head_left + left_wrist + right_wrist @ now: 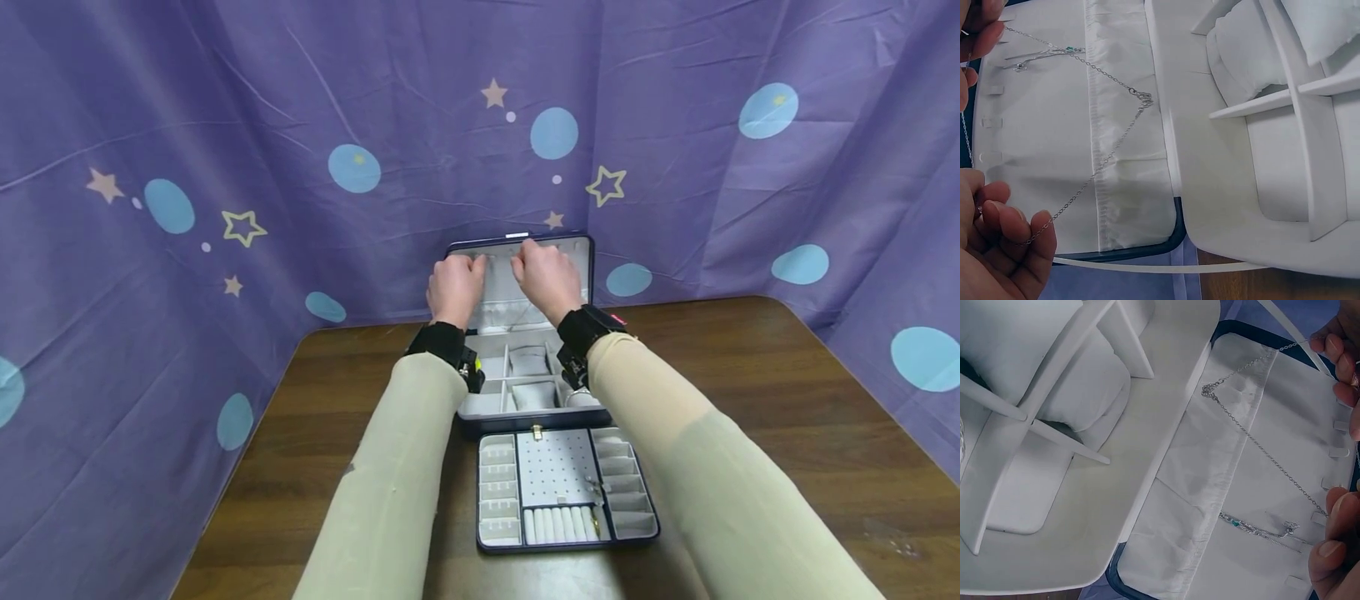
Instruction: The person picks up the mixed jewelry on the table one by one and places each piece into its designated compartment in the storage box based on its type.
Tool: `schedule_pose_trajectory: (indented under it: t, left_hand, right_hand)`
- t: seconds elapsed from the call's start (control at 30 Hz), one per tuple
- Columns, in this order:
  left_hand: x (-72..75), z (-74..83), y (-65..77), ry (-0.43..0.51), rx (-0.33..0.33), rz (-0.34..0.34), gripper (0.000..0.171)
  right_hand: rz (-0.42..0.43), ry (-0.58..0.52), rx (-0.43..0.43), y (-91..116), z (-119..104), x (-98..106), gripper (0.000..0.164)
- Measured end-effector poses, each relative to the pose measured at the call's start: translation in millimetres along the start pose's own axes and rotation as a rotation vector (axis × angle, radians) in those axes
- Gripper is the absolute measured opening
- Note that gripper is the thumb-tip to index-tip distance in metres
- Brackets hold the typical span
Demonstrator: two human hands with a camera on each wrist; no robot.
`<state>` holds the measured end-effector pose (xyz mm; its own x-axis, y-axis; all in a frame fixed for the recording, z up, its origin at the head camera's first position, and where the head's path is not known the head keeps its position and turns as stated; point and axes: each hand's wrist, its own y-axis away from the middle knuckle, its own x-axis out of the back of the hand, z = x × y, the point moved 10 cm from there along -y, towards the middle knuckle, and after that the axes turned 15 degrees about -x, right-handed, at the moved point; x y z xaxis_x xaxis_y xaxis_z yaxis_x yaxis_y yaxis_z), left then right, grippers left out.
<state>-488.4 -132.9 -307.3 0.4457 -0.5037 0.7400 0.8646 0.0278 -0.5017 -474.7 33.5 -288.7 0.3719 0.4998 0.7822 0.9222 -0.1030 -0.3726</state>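
A silver chain necklace [1142,99] with a small pendant dangles in a V between my two hands, in front of the raised lid [498,279] of a jewelry box. My left hand [455,290] pinches one side of the chain; its curled fingers [1007,240] show in the left wrist view. The other side is pinched by my right hand [550,279], near the lid's upper edge. Small tabs [1339,452] line the lid's inside. Another necklace [1235,522], with a green stone, hangs there against the white lining. A gathered pocket [1125,156] runs along the lid's lower part.
The box base [491,406] has white compartments, some with cushions [532,396]. In front of it lies a jewelry tray [555,467] with ring rolls and side slots. Everything stands on a wooden table [360,400] before a purple curtain [420,100].
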Motion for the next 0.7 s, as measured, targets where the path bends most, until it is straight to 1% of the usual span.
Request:
schedule_pose_trajectory:
  t: [0.23, 0.4, 0.57, 0.7]
  left_hand:
    - [0.5, -0.8, -0.9, -0.013, 0.0, 0.021, 0.041]
    - [0.7, -2.9, 0.2, -0.014, 0.007, 0.013, 0.044]
    - [0.8, -4.9, -0.4, -0.025, 0.014, 0.018, 0.041]
    - [0.1, -4.0, -2.6, -0.033, 0.003, 0.019, 0.041]
  right_hand:
    - [0.023, -0.004, 0.014, -1.4, 0.3, -1.8, 0.019]
    - [0.024, 0.006, 0.032, 0.1, -1.6, -4.2, 0.017]
    - [0.022, 0.005, 0.011, -0.8, 0.6, -6.1, 0.015]
    - [0.044, 0.007, -0.006, -1.9, 2.2, -5.2, 0.018]
